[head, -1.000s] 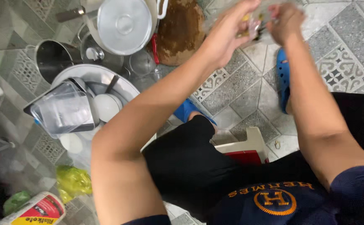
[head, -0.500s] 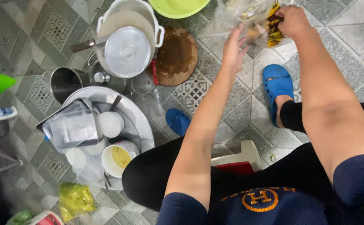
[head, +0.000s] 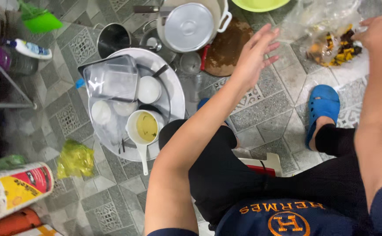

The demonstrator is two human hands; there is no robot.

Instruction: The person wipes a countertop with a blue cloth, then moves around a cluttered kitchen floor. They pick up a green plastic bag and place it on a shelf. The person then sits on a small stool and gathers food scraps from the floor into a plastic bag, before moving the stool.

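Observation:
My left hand [head: 255, 56] hovers with fingers spread above the tiled floor, next to a round brown board [head: 226, 48], and holds nothing. My right hand [head: 378, 31] rests at the edge of a clear plastic bag of yellow and dark scraps [head: 333, 41] on the floor at the upper right; its fingers are partly cut off, and it seems to grip the bag. Left of my arm sits a big round metal basin [head: 175, 94] holding a clear plastic box [head: 111, 81], white bowls and a white cup with a handle [head: 143, 129].
A lidded metal pot [head: 190, 26] and an open steel pot [head: 112, 38] stand behind the basin. A yellow-green bowl [head: 261, 4] is at the top. My foot wears a blue sandal [head: 322, 109]. A crumpled yellow bag [head: 75, 159] and a canister [head: 13, 190] lie at the left.
My left hand has let go of the bag and moved left and lower, fingers now spread. The bag now lies on the floor under my right hand. The view shifted down.

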